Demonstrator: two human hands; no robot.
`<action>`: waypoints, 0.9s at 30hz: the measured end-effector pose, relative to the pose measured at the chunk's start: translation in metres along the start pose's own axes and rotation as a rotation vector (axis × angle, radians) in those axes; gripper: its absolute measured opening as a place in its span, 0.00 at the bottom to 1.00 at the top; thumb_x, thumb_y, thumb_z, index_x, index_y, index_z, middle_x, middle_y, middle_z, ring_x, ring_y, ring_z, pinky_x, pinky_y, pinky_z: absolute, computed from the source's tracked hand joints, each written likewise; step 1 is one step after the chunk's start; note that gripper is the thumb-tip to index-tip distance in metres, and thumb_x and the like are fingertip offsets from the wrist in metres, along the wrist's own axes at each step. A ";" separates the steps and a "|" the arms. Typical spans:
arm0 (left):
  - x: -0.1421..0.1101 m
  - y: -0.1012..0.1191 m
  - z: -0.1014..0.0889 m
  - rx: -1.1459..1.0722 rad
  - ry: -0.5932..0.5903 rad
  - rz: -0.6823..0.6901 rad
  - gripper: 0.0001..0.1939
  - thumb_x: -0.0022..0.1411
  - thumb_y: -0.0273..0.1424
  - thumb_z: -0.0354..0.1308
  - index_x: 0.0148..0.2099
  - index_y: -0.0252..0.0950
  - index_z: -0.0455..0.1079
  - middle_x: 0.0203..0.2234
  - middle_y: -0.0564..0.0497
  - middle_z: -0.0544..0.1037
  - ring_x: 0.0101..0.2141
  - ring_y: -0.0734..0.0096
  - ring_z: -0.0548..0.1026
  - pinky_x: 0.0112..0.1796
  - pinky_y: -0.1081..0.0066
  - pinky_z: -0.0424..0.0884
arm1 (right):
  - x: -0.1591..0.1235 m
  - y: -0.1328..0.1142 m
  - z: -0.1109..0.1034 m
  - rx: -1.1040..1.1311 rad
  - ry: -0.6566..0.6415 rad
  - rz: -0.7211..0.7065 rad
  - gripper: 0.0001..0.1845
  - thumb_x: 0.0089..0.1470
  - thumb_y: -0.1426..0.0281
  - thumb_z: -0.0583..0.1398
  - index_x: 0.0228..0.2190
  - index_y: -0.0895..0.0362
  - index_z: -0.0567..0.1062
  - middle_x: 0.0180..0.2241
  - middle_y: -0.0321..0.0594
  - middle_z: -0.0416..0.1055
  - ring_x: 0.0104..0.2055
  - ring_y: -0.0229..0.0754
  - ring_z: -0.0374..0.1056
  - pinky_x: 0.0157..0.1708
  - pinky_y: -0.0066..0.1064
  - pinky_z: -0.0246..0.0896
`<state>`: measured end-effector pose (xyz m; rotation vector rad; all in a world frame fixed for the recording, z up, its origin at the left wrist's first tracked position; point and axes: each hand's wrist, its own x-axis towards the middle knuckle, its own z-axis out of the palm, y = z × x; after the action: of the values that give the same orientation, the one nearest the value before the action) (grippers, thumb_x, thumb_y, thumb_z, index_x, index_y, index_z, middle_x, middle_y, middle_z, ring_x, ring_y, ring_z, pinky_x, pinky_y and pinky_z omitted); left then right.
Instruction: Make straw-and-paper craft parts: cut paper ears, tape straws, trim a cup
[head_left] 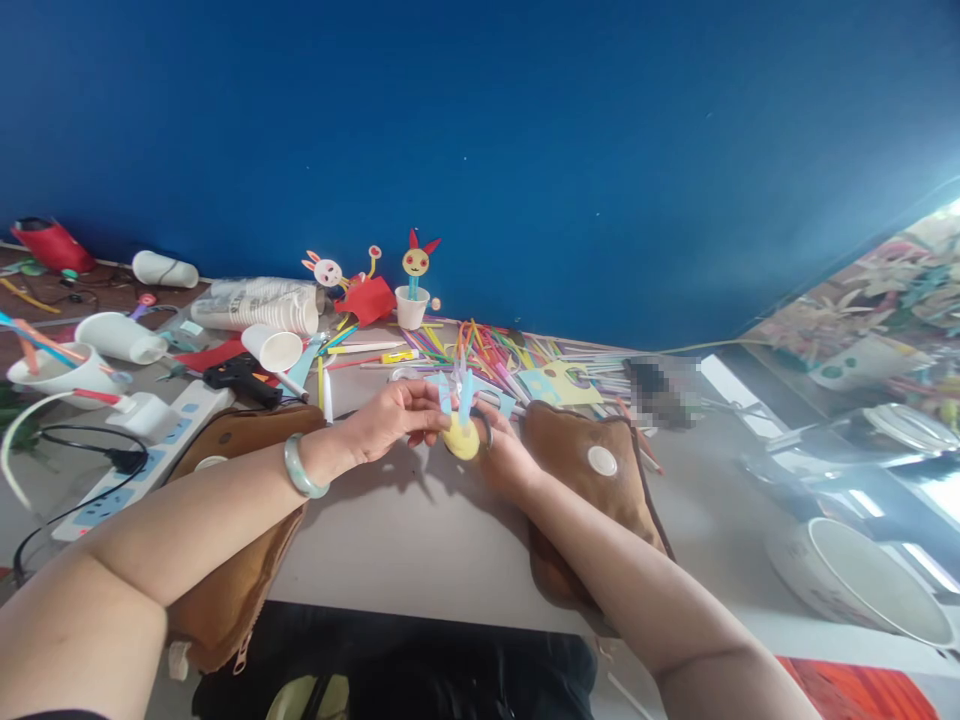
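Above the middle of the table, my left hand [396, 418] pinches a small yellow paper rabbit head [460, 440] with two upright light-blue ears. The fingers and thumb close at its left edge. On the other side, my right hand [508, 458] is closed, its fingers partly hidden behind the cutout. A dark curved loop [486, 430], like a scissors handle, shows around its thumb; the blades cannot be made out. Just beyond lie scraps of light-blue and yellow card [559, 384] with holes cut out.
Brown cushions [236, 560] [577, 500] lie under both forearms. A power strip [150, 450], a black glue gun [244, 380] and paper cups [120, 337] are at left. Coloured sticks [480, 345] and a finished rabbit in a cup [412, 307] stand at the back; a white bowl [862, 580] is right.
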<state>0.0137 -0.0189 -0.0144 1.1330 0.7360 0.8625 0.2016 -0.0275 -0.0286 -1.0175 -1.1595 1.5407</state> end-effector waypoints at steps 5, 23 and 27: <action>0.005 0.001 -0.004 0.132 0.256 0.067 0.17 0.48 0.37 0.72 0.35 0.33 0.72 0.22 0.53 0.76 0.19 0.79 0.69 0.19 0.77 0.55 | 0.002 -0.008 -0.007 -0.057 0.240 -0.189 0.16 0.48 0.56 0.68 0.33 0.52 0.72 0.22 0.31 0.68 0.21 0.34 0.57 0.20 0.28 0.49; 0.007 0.002 -0.007 -0.008 0.198 0.077 0.16 0.50 0.40 0.71 0.32 0.35 0.73 0.21 0.55 0.69 0.19 0.83 0.61 0.20 0.77 0.53 | 0.007 -0.009 -0.024 -0.397 0.197 -0.327 0.19 0.43 0.57 0.72 0.33 0.52 0.74 0.22 0.32 0.69 0.23 0.37 0.60 0.25 0.31 0.56; 0.004 0.006 -0.005 -0.118 0.138 -0.006 0.16 0.49 0.40 0.73 0.32 0.35 0.73 0.21 0.57 0.67 0.18 0.85 0.58 0.18 0.78 0.48 | 0.011 -0.007 -0.024 -0.352 0.040 -0.231 0.25 0.35 0.56 0.75 0.32 0.53 0.75 0.21 0.31 0.67 0.23 0.37 0.61 0.25 0.30 0.56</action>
<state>0.0098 -0.0119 -0.0104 0.9728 0.7908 0.9735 0.2234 -0.0111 -0.0278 -1.0917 -1.4975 1.1534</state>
